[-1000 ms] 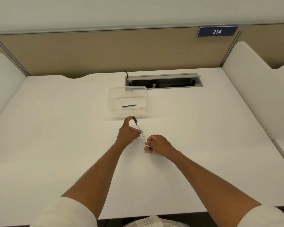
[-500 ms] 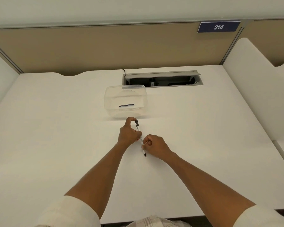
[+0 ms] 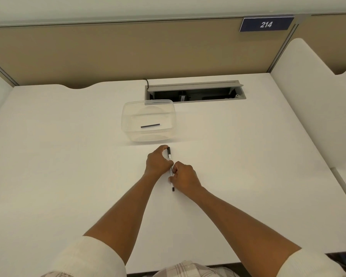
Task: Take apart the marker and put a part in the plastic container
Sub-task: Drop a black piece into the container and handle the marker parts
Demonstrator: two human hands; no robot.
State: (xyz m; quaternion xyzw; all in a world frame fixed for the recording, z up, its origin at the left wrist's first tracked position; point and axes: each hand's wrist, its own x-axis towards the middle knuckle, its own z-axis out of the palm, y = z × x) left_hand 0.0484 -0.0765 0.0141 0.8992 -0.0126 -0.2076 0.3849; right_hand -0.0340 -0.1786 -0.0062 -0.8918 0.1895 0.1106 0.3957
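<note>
Both my hands are on the thin white marker with black ends [image 3: 170, 168], and that is where the change is. My left hand [image 3: 157, 161] is closed around the far part of the barrel, its forefinger curled over toward the black cap at the far tip. My right hand [image 3: 185, 176] pinches the near part, with the black near tip poking out below my fingers. A second ago the marker lay slanted, far end to the left and near end tucked under my right hand; now it has swung to run almost straight from near to far, the near black tip has come into view, and my two hands have drawn together until they are just about touching. I read that as a regrip: I am setting up to pull or twist the two halves apart, and nothing has come loose yet.

Just beyond my left hand, on the white bench [image 3: 68, 156], sits the clear rectangular plastic container [image 3: 126, 124], open at the top. A short black stick-like part [image 3: 150, 125] already lies on its floor, so one piece seems to have been dropped in. Behind the container, an open grey cable tray [image 3: 194, 84] is let into the bench top.
</note>
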